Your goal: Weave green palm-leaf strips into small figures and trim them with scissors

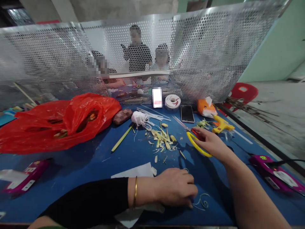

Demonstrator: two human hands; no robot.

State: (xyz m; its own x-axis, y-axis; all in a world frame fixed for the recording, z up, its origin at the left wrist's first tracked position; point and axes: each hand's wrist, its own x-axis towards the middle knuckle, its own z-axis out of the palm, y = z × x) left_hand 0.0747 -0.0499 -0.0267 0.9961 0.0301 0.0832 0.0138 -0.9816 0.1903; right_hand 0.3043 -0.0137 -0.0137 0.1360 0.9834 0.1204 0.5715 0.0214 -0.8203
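Observation:
My right hand [211, 144] grips a pair of scissors [198, 146] by its yellow and red handle. The blades are pointed away from me, just above the blue table. Low over the front of the table, my left hand [175, 187] has its fingers curled downward, and whatever they hold is hidden. Thin curly green strands [204, 202] lie beside its fingertips. Partly under my left wrist is a sheet of white paper [132, 171]. Ahead of both hands is a pile of pale yellow-green plant scraps [163, 138].
A red plastic bag [59, 117] fills the left. At the back are a white bundle of strings [140, 118], a ribbon spool [172, 101], a dark phone [187, 114] and an orange tissue pack [206, 107]. A yellow glue gun [222, 124] and purple power strip [276, 173] lie right.

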